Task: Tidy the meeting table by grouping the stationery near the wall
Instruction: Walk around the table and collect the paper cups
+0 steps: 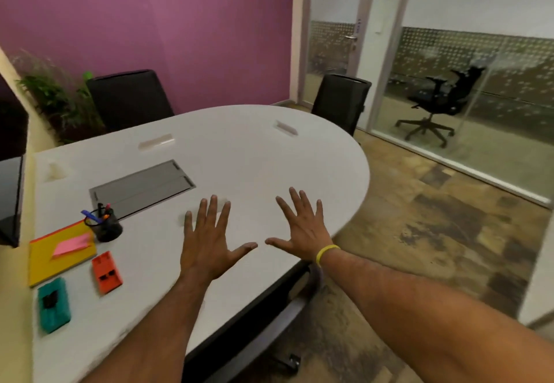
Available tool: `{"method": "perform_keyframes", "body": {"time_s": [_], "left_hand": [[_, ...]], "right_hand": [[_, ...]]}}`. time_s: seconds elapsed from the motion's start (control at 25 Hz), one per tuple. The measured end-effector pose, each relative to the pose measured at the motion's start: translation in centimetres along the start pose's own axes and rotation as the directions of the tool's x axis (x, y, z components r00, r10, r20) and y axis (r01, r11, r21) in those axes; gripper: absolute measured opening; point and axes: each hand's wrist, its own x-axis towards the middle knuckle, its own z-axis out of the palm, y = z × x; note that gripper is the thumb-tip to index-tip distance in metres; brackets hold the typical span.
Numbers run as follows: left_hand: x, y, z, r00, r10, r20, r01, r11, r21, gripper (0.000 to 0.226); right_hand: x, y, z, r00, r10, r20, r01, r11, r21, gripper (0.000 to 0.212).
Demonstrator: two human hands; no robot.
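1. Left hand [207, 244] and right hand [299, 232] hover spread, fingers splayed, gripping nothing, over bare white table [269, 160].
2. Stationery sits at the table's left edge: pen cup [105, 226], yellow notebook [51, 259], orange stapler [106, 272], teal stapler [54, 304].
3. The right hand is near the table's curved rim.

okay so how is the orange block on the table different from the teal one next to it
The orange rectangular block lies farther from the camera, to the right of the yellow notebook; the teal rectangular block lies nearer, below the notebook's near corner. The teal one looks thicker, while the orange looks flatter. The two lie apart, not touching. Both rest flat on the white table, with small dark parts on top, untouched by either hand.
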Motion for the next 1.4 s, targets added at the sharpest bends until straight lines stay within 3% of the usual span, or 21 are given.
{"method": "perform_keyframes", "body": {"time_s": [0.4, 0.68, 0.84, 1.04, 1.4], "left_hand": [[5.3, 19.1, 0.3, 0.959, 0.282, 0.034, -0.283, 0.959, 0.020, 0.112], [11.6, 38.6, 4.8, 0.950, 0.306, 0.057, -0.301, 0.950, -0.079, 0.112], [14.8, 46.9, 5.8, 0.935, 0.348, 0.062, -0.338, 0.932, -0.133, 0.114], [21.2, 52.9, 8.3, 0.934, 0.350, 0.067, -0.335, 0.926, -0.176, 0.113], [40.6, 59.5, 18.0, 0.890, 0.434, 0.139, -0.413, 0.897, -0.157, 0.114]], "right_hand": [[-10.0, 20.9, -2.9, 0.947, 0.319, -0.041, -0.319, 0.948, -0.003, 0.105], [-14.9, 41.6, -4.3, 0.878, 0.478, -0.038, -0.479, 0.877, -0.036, 0.105], [-14.8, 49.9, -6.5, 0.871, 0.488, -0.046, -0.490, 0.870, -0.056, 0.105], [-11.3, 57.6, -7.8, 0.930, 0.366, -0.004, -0.360, 0.912, -0.199, 0.105], [3.3, 71.7, -5.2, 0.937, 0.345, 0.062, -0.321, 0.916, -0.242, 0.105]]}}
